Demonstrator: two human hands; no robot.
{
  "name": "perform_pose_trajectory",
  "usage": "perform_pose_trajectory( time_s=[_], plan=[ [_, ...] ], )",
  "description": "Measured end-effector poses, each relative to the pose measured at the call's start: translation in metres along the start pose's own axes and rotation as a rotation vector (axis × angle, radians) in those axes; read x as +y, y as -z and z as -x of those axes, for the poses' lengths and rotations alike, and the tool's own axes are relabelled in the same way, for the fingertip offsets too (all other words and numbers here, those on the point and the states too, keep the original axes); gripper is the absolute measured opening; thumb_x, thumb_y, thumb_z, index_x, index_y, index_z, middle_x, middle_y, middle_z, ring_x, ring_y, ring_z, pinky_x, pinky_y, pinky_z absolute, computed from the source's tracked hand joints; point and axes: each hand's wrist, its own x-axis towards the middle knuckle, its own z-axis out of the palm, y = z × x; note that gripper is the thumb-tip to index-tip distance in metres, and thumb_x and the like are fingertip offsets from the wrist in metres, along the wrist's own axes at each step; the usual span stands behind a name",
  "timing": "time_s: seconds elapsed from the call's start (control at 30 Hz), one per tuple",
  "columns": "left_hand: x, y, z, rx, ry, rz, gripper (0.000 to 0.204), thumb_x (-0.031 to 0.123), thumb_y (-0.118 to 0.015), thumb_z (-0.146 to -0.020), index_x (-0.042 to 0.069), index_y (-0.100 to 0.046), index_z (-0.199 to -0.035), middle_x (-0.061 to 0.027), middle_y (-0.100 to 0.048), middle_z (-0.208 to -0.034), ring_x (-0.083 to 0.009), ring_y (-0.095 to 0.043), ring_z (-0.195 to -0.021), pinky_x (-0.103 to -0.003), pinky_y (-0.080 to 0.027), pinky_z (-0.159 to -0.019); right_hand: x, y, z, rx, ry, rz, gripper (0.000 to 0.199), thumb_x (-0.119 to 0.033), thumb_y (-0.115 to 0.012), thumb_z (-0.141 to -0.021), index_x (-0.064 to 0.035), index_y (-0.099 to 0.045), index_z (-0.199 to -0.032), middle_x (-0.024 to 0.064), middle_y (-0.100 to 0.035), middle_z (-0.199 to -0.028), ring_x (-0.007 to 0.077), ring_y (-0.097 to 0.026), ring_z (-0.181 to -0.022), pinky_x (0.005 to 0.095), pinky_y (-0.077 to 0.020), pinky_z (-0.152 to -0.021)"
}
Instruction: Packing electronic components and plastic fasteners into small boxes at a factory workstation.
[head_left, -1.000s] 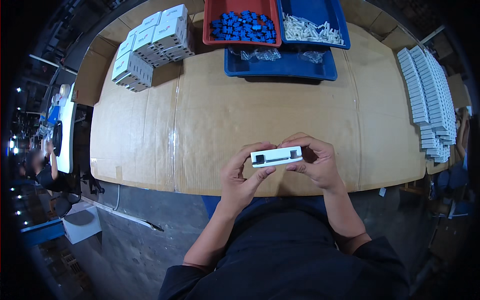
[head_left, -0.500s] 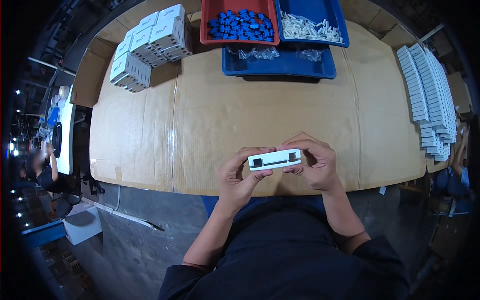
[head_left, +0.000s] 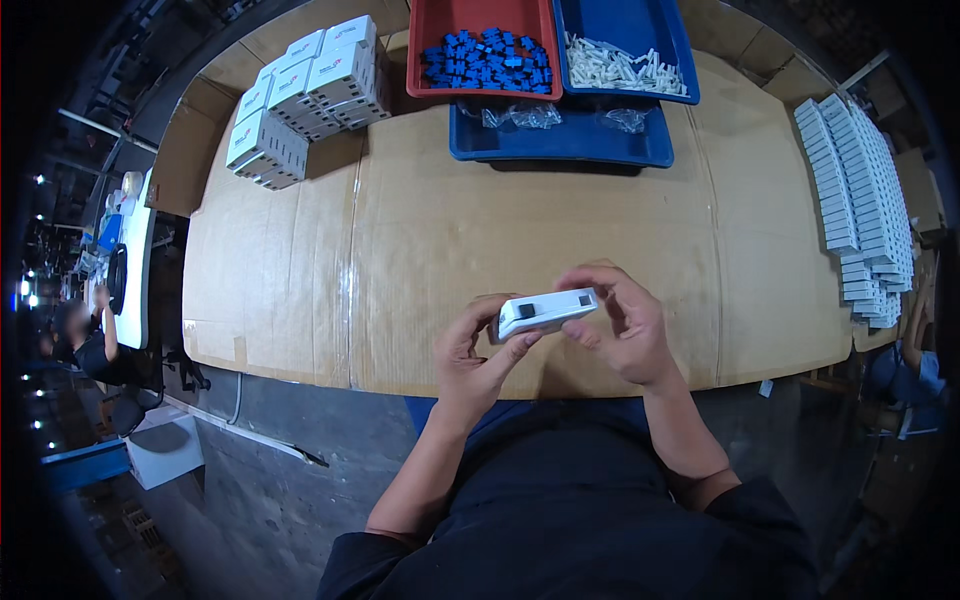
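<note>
Head camera: within the last half second the white housing (head_left: 545, 312) has tipped between the two hands. Its face was level, with the long slot between two openings plain to see; now its right end rides higher, the left end is turned more toward the viewer, and the slot is largely lost from sight. Taking the tabletop (head_left: 450, 230) as a clock face, the housing is held up at six o'clock, over the near edge.

The left hand (head_left: 475, 345) grips the left end, thumb at the lower edge and fingers behind. The right hand (head_left: 625, 325) has shifted and looks looser: its thumb lies by the lower edge, its curled fingers over the far side, but blur hides whether they press on it, so I cannot tell. I judge this a change of angle and grip, with the piece still being handled rather than set down.

Stacked white boxes (head_left: 295, 90) sit at ten o'clock, a red tray (head_left: 440, 15) of blue pieces (head_left: 487, 60) just short of twelve, a blue tray (head_left: 625, 20) of white pieces (head_left: 620, 68) at one, and tall white stacks (head_left: 868, 190) at three.
</note>
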Motion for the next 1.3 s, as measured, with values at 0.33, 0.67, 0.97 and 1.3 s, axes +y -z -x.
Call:
perform_pose_trajectory(
  time_s=[0.33,0.67,0.97,1.3],
  plan=[
    [0.017,-0.002,-0.004,-0.083,-0.093,-0.146,0.033,0.003,-0.084,-0.083,0.001,-0.072,-0.114,-0.0107,-0.076,-0.107,-0.0169,-0.072,-0.092,-0.029,-0.056,-0.076,0.002,-0.001,0.002,-0.115,-0.040,0.067,0.035,0.001,-0.082,-0.084,0.0004,-0.072,-0.118,0.0076,-0.063,-0.111,0.0159,-0.065,-0.096,0.0280,-0.0600,-0.080],
    [0.014,0.000,0.000,-0.140,0.009,-0.037,0.034,0.025,-0.078,-0.096,0.001,-0.072,-0.118,-0.0112,-0.077,-0.104,-0.0195,-0.074,-0.095,-0.031,-0.057,-0.084,-0.006,0.005,0.000,-0.135,-0.115,0.084,0.028,0.001,-0.083,-0.084,0.0022,-0.071,-0.110,0.0054,-0.064,-0.098,0.0128,-0.061,-0.089,0.0236,-0.0478,-0.073],
    [-0.039,0.001,0.005,-0.515,0.825,1.015,0.060,0.051,-0.047,-0.109,0.002,-0.053,-0.144,-0.0151,-0.069,-0.121,-0.0295,-0.075,-0.094,-0.038,-0.061,-0.089,0.010,-0.002,0.002,-0.105,-0.052,-0.153,0.041,0.000,-0.076,-0.091,-0.0015,-0.069,-0.131,0.0102,-0.068,-0.125,0.0192,-0.061,-0.116,0.0306,-0.0455,-0.100],
    [-0.027,-0.024,-0.017,0.109,0.310,0.354,0.041,0.008,-0.072,-0.097,0.001,-0.058,-0.135,-0.0110,-0.064,-0.135,-0.0235,-0.063,-0.125,-0.041,-0.052,-0.106,0.029,-0.017,0.005,0.085,-0.345,0.148,0.103,-0.029,-0.088,-0.086,-0.0038,-0.025,-0.163,0.0166,-0.046,-0.155,0.0284,-0.049,-0.141,0.0427,-0.0477,-0.110]
  ],
)
